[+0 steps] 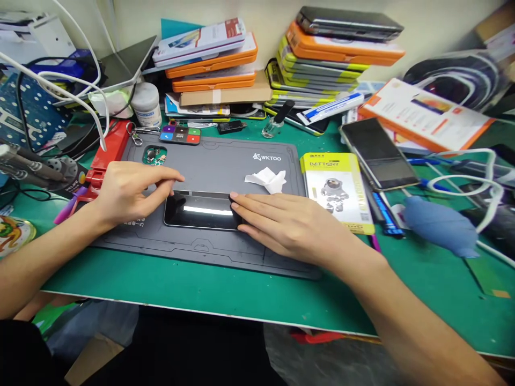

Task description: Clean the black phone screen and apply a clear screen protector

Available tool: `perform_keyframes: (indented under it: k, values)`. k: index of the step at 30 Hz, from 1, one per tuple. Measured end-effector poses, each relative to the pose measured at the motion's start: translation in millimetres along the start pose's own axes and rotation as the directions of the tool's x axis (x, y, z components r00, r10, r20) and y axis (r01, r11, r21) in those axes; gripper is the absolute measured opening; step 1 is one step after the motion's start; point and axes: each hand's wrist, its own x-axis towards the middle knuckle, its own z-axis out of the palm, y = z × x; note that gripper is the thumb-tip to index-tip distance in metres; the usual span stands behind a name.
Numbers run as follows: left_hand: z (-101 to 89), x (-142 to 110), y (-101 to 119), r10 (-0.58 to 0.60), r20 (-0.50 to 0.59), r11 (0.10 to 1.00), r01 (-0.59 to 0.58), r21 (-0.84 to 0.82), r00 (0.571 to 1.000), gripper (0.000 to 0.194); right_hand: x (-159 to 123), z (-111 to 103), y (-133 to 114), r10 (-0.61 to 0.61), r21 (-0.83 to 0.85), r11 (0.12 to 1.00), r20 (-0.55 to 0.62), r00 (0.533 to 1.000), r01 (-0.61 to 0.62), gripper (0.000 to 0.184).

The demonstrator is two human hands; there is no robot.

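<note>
A black smartphone (pixel 201 219) lies screen up and lengthwise on a grey work mat (pixel 225 252), with a bright reflection across its glass. Over its upper left corner, my left hand (pixel 127 190) is curled with index finger and thumb drawn together. Whatever may be between those fingertips is too small to make out. My right hand (pixel 287 222) lies flat, its outstretched fingers resting on the phone's right end and covering it. A crumpled white tissue (pixel 269 179) sits on the mat just above my right hand.
Small parts fill the mat's recess (pixel 155 155). Right of the mat lie a yellow battery package (pixel 333 187), another phone (pixel 378 153) and a blue air blower (pixel 440 225). Boxes (pixel 217 59) are stacked behind. A red tool (pixel 102 161) and white cables (pixel 86 102) crowd the left.
</note>
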Motion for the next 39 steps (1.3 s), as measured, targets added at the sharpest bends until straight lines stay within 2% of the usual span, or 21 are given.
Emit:
perform_keyframes:
  k: [4,14,22,30,33,36,39]
  values:
    - [-1.1,1.5,2.9,-0.068,0.021,0.998,0.068,0.018,0.997,0.017,-0.1,1.0,-1.1,-0.004,-0.003,1.000,-0.008,1.000,0.004,0.027]
    - [-1.2,-2.4,-0.3,0.002,0.051,1.000,-0.004,0.025,0.999,0.021,-1.9,2.7,-1.3,-0.019,-0.009,1.000,-0.011,1.000,0.019,0.028]
    - [-2.6,-1.4,1.9,-0.070,0.122,0.995,0.060,0.081,0.990,0.023,-2.2,3.3,-3.7,-0.036,-0.034,0.999,-0.010,0.999,0.036,0.027]
    - [-1.6,1.6,3.8,0.016,0.081,0.993,-0.026,0.119,0.997,0.022,-1.5,1.9,-8.3,-0.087,-0.162,0.983,-0.015,0.996,0.084,0.024]
    - [-0.8,3.3,4.8,0.048,0.071,0.991,-0.056,0.118,0.996,0.022,-3.1,1.5,-9.8,-0.123,-0.209,0.970,0.025,0.992,0.125,0.025]
    - [0.4,3.8,4.8,0.087,0.057,0.989,-0.093,0.112,0.995,0.022,-5.6,1.7,-9.1,-0.150,-0.217,0.963,0.066,0.987,0.160,0.030]
    - [1.3,3.3,4.4,0.121,0.044,0.985,-0.126,0.117,0.992,0.021,-6.5,2.4,-7.3,-0.143,-0.202,0.968,0.043,0.989,0.149,0.027]
